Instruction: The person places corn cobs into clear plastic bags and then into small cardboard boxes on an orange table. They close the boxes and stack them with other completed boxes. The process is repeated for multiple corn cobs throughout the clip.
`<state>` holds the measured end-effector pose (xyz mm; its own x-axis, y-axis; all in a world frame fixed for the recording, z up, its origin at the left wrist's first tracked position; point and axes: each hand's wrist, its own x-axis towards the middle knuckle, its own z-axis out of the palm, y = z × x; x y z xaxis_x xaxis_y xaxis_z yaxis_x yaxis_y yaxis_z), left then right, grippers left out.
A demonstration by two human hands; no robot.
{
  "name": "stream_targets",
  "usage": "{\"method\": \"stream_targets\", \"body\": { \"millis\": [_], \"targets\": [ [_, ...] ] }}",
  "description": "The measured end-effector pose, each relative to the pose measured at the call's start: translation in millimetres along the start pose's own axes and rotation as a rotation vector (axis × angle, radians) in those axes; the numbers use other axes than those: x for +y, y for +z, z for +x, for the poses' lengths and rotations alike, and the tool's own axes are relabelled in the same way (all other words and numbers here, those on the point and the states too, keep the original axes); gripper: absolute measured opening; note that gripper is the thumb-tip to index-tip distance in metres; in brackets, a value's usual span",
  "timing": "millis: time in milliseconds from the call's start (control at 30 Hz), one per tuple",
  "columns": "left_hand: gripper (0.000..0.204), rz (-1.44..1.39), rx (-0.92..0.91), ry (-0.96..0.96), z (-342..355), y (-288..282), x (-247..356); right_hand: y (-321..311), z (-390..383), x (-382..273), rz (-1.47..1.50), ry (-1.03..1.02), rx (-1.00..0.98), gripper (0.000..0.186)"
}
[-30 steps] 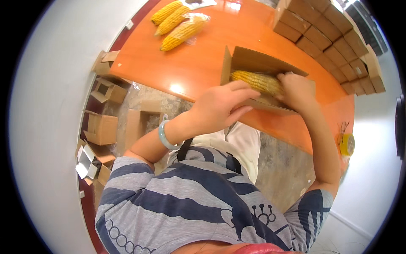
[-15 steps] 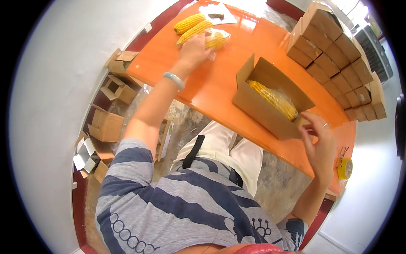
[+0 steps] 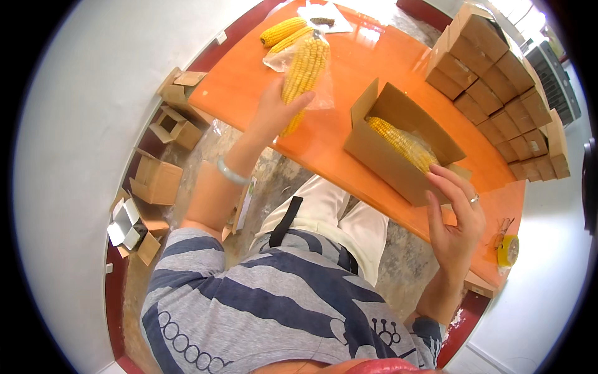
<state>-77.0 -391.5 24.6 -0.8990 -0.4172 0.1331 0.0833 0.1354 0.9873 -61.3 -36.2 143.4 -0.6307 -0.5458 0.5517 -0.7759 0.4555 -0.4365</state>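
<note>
An ear of corn [image 3: 306, 65] in a clear plastic bag is raised over the table's near left part. My left hand [image 3: 274, 109] is closed around its lower portion, and the loose bag hangs about it. At the right, my right hand [image 3: 458, 218] has its thumb and fingers apart, with fingertips at the near right end of an open cardboard box [image 3: 380, 165]. Inside that box lies another bagged ear of corn [image 3: 402, 142]. Two more yellow ears rest at the far left, one ear [image 3: 281, 31] beside a partly hidden ear [image 3: 289, 42].
The orange table [image 3: 349, 68] carries a stack of cardboard boxes [image 3: 492, 84] at the far right. A yellow tape roll [image 3: 508, 250] sits on the right edge. White paper [image 3: 339, 19] with a small dark object lies at the back. Opened cartons [image 3: 156, 184] line the left wall.
My left hand has lifted the bagged corn off the table and drawn it nearer. My right hand has shifted slightly left along the box's end.
</note>
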Motion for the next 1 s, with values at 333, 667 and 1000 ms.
{"method": "stream_targets", "body": {
  "millis": [333, 667, 1000],
  "targets": [
    [0.062, -0.230, -0.227, 0.127, -87.8, 49.0, 82.0, 62.5, 37.5, -26.9, 0.824, 0.312, -0.022, 0.053],
    [0.082, 0.042, -0.183, 0.575, -105.9, 85.1, 63.5, 65.3, 7.6, -16.6, 0.920, 0.481, -0.109, 0.045],
    [0.066, -0.156, -0.235, 0.225, -130.4, 60.7, 44.7, 69.9, 3.7, -25.7, 0.779, 0.301, -0.239, 0.065]
  ]
}}
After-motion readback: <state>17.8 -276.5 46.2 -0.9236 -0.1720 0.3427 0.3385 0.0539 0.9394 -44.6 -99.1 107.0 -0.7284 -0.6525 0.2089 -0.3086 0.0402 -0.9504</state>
